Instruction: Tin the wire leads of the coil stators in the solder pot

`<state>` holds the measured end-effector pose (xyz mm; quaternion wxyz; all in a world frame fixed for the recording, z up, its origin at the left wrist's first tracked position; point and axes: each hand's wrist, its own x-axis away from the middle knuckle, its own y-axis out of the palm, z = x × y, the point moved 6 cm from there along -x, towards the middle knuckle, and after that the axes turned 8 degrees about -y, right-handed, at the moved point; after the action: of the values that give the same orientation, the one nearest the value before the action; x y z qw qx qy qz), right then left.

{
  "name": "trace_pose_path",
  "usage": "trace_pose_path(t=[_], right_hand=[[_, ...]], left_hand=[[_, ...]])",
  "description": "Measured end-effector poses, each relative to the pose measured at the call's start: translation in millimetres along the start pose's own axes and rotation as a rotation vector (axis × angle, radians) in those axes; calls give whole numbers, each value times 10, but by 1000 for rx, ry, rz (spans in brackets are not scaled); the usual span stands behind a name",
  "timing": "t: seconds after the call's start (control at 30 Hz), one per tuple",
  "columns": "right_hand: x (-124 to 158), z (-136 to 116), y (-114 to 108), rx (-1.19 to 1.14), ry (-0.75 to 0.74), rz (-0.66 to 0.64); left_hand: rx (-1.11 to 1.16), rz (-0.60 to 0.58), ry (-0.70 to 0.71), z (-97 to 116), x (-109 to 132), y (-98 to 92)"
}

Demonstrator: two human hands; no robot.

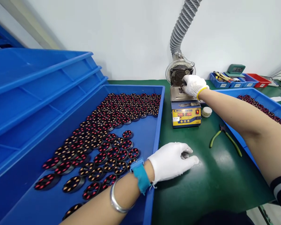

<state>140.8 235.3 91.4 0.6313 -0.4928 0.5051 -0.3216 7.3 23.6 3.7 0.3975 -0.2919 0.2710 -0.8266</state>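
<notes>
My left hand (174,162), in a white glove, rests over the green table just past the tray's right wall. Its thumb and fingers are apart and nothing is in them. My right hand (194,86), also gloved, reaches over the top of a yellow-and-blue solder pot (186,117) with lit red digits. The fingers are pinched together, and what they hold, if anything, is hidden. Left of the pot, a large blue tray (158,128) holds many round black parts (112,152) with red or tan dots.
Behind the pot stands a fan (179,76) with a grey exhaust hose (181,28). Green-handled cutters (225,137) and a round whitish pad (206,112) lie on the table (215,175). Another blue tray (220,91) of parts is at right. Stacked blue trays (49,90) rise at left.
</notes>
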Motion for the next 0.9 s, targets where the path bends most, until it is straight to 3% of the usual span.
trace_pose_path(t=[0.27, 0.4, 0.47, 0.57, 0.7, 0.9], right_hand=[[13, 67, -115, -76, 16, 62], [119, 103, -309, -213, 34, 144], [239, 64, -380, -291, 53, 137], [493, -93, -380, -413, 68, 54], [898, -415, -197, -637, 34, -111], [1345, -700, 11, -782, -87, -336]], left_hand=[[30, -37, -38, -2, 2, -2], [222, -16, -83, -35, -10, -25], [372, 48, -103, -69, -25, -71], [621, 199, -122, -133, -50, -168], [916, 321, -114, -187, -81, -237], [1025, 384, -98, -202, -79, -270]])
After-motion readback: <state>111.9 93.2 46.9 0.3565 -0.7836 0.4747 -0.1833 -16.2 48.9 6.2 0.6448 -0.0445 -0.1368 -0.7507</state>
